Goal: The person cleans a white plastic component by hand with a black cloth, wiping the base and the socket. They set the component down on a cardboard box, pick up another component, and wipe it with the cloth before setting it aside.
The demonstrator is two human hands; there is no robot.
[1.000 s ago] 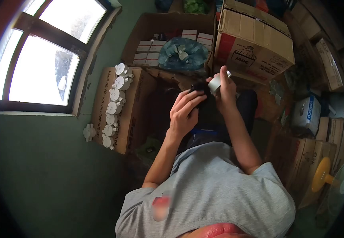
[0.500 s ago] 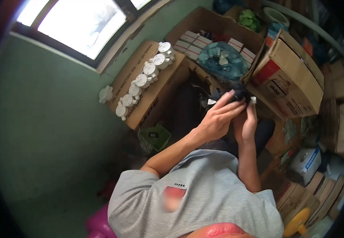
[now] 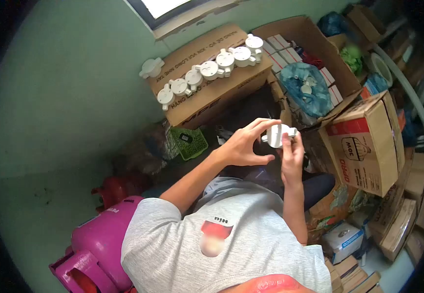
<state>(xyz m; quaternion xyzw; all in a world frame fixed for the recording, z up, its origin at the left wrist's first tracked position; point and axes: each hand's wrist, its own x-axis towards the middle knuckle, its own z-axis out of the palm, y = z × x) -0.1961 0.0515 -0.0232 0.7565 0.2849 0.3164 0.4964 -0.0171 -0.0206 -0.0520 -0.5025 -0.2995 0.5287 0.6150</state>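
A white round conduit junction box (image 3: pixel 276 136) with short spouts is in my right hand (image 3: pixel 293 158), pinched between thumb and fingers. My left hand (image 3: pixel 243 145) is at its left side, thumb and fingers spread wide, with the fingertips at the box's upper edge. Whether those fingertips press on it, I cannot tell. Beyond my hands, several similar white junction boxes (image 3: pixel 209 70) stand in a row on a brown carton (image 3: pixel 192 53). Another junction box (image 3: pixel 152 68) sits apart near the wall on that carton's left end.
An open carton (image 3: pixel 297 31) at the back right holds small white boxes and a blue plastic bag (image 3: pixel 300 90). A bulb carton (image 3: pixel 363 146) stands to the right. A green basket (image 3: pixel 188 142) lies below the brown carton; a magenta gas cylinder (image 3: pixel 104 239) is at my left.
The black, cloth-like item around the white piece in my hands is out of sight. My left hand has spread open, and the junction box now shows plainly. The view has shifted.
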